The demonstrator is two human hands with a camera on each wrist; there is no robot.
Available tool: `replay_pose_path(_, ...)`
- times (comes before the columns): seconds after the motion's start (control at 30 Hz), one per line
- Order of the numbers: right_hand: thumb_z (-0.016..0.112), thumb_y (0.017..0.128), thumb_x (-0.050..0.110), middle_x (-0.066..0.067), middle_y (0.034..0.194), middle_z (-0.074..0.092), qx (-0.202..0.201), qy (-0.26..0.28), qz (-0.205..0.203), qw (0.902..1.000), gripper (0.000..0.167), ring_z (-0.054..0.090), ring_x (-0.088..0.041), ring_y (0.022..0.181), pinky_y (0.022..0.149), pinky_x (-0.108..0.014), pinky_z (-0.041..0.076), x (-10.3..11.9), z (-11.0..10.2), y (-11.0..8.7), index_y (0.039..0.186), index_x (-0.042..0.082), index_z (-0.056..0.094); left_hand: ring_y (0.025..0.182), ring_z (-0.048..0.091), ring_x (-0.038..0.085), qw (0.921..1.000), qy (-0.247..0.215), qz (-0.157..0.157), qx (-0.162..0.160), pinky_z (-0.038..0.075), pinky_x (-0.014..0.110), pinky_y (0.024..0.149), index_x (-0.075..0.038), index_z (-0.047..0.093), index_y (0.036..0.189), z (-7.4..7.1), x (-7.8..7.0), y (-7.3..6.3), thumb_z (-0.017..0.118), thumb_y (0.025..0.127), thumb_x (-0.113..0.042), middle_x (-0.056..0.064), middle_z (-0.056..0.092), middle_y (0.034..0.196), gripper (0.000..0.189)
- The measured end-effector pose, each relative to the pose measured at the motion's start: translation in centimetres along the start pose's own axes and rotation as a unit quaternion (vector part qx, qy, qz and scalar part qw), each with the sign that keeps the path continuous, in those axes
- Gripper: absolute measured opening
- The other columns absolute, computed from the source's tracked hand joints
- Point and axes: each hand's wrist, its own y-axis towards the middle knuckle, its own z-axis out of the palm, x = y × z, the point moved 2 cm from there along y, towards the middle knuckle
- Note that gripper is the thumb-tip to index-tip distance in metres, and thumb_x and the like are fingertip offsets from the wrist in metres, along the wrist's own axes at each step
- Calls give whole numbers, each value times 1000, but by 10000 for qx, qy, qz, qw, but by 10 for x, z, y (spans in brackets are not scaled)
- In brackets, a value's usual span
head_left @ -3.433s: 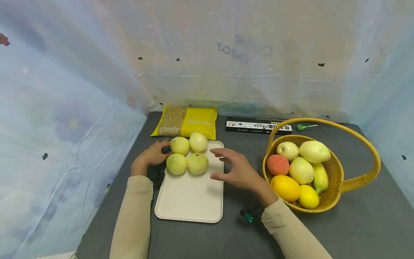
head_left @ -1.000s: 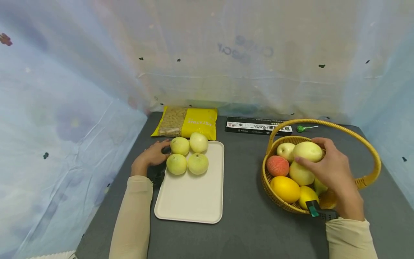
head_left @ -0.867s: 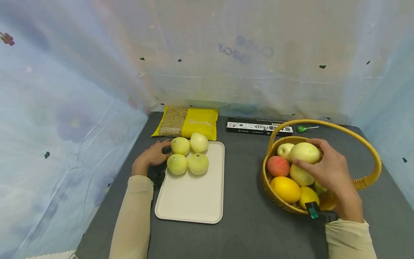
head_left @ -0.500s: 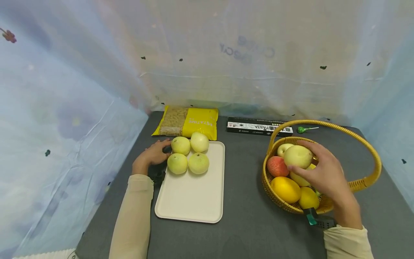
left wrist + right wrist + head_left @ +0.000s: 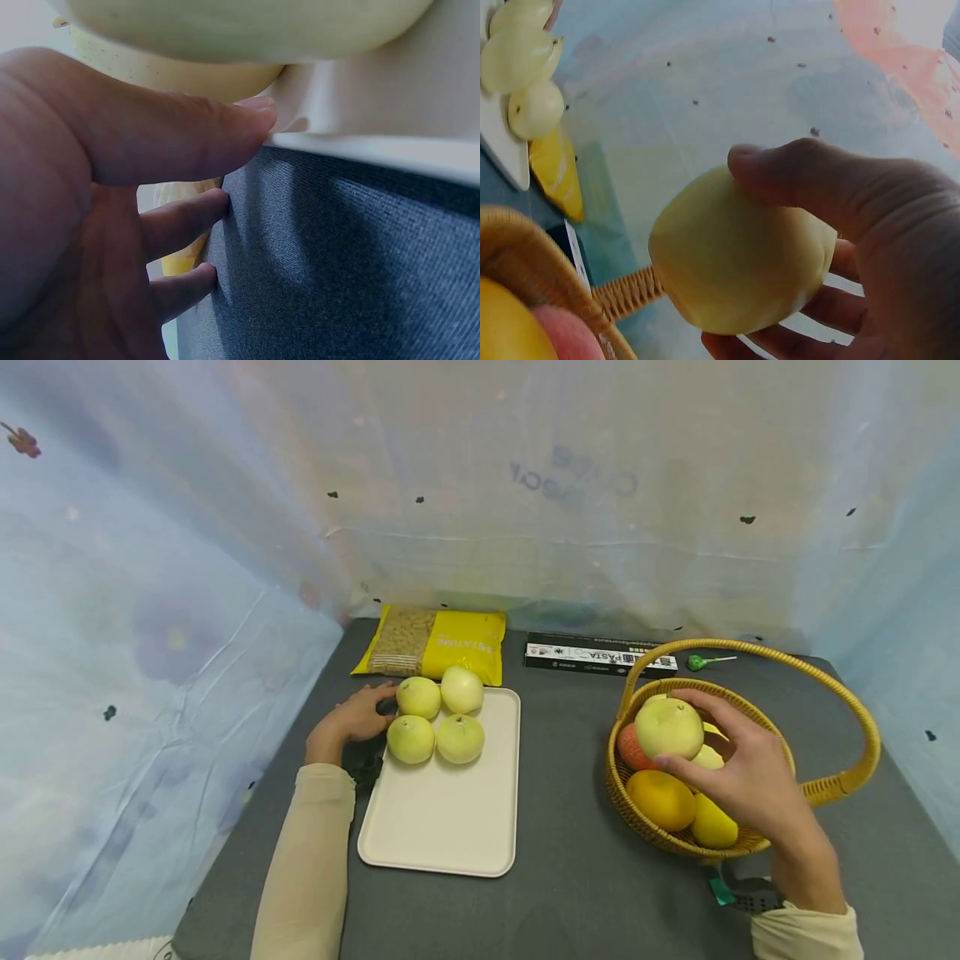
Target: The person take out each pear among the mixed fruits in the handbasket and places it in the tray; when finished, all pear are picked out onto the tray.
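Observation:
My right hand (image 5: 750,768) holds a pale yellow-green rounded fruit (image 5: 669,728) above the wicker basket (image 5: 626,822). In the right wrist view the thumb lies over this fruit (image 5: 735,255) and the fingers curl beneath it. On the left, my left hand (image 5: 356,717) rests at the far left edge of the cream tray (image 5: 442,827). Its thumb (image 5: 187,135) lies along the tray's rim, right under pale fruit, and other fingertips reach down to the dark cloth. Several pale green round fruits (image 5: 460,739) sit together at the tray's far end.
Inside the basket lie an orange-yellow fruit (image 5: 660,800), a lemon (image 5: 714,822) and a red peach-like fruit (image 5: 633,748). Its tall handle (image 5: 862,718) arches over the right side. Behind are a yellow pasta bag (image 5: 465,647), a black pasta box (image 5: 600,656) and a green lollipop (image 5: 697,662).
My right hand has gone from beside the tray to the basket, gripped the pale fruit there, and raised it, turning it and shifting left. My left hand has stayed in place.

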Motion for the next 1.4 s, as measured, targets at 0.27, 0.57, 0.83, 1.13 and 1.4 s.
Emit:
replay_pose_path(0.27, 96, 81, -2, 2, 144, 65, 533, 698, -541, 9947, 83, 68, -2, 122, 99, -12, 57, 14, 26, 3, 154, 17, 62, 169, 5, 52, 10000, -38, 0, 12, 3, 94, 118, -14, 38, 172, 0, 0, -2, 65, 110, -26, 19, 19, 183, 68)
replay_pose_path(0.57, 95, 85, 4, -5, 145, 68, 1339, 1477, -935, 9755, 79, 74, -12, 119, 101, -23, 62, 29, 68, 12, 155, 12, 60, 169, 5, 52, 10000, -59, 19, -13, 3, 94, 117, -15, 39, 172, 1, 0, -1, 65, 109, -26, 18, 20, 183, 69)
replay_pose_path(0.83, 95, 86, 10, -1, 150, 65, 1903, 1947, -1164, 9551, 77, 68, -18, 126, 111, -29, 58, 47, 114, 20, 155, 20, 60, 168, 4, 53, 10000, -24, 2, 30, 3, 94, 117, -16, 38, 173, 2, 1, 2, 65, 110, -28, 18, 19, 183, 69)
replay_pose_path(1.13, 95, 88, 18, -3, 151, 65, 2477, 2160, -1416, 9338, 75, 66, -18, 133, 114, -36, 58, 66, 165, 29, 154, 10, 60, 169, 4, 52, 10000, -62, 12, -7, 2, 93, 118, -15, 39, 172, 0, -1, 0, 65, 110, -27, 18, 19, 183, 68)
replay_pose_path(1.4, 95, 89, 17, 4, 150, 63, 2800, 2384, -1539, 9171, 75, 61, -16, 139, 116, -40, 56, 85, 207, 34, 154, 16, 60, 169, 4, 52, 10000, -36, 2, -10, 3, 93, 118, -16, 39, 172, 1, 0, 0, 64, 110, -27, 18, 19, 183, 68)
